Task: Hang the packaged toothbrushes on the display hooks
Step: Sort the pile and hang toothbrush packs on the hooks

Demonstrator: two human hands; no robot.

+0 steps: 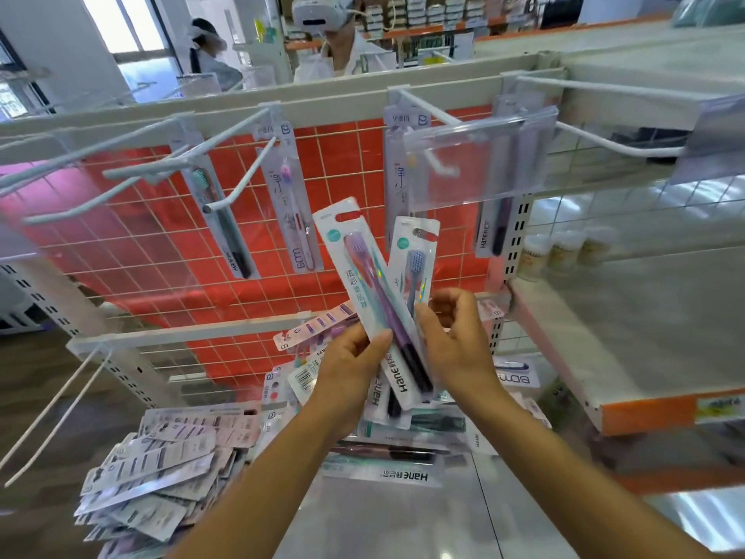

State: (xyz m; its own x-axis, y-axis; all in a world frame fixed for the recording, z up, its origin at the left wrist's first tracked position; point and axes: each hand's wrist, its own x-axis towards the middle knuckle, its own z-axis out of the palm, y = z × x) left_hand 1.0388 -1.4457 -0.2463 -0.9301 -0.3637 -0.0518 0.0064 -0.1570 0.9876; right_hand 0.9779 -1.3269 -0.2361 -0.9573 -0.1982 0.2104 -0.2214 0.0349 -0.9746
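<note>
Bearing "Hane" print, two toothbrush packs (365, 276) are gripped by left hand (348, 369) and right hand (457, 344) before a red grid (161, 236).

Two packaged toothbrushes (373, 292) upright, fanned, below display hooks (242, 183)

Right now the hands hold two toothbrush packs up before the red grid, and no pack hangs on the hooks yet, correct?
Not quite: the head view shows the left hand and right hand holding two toothbrush packs before the red grid, but hung packs already sit on the hooks.
</note>
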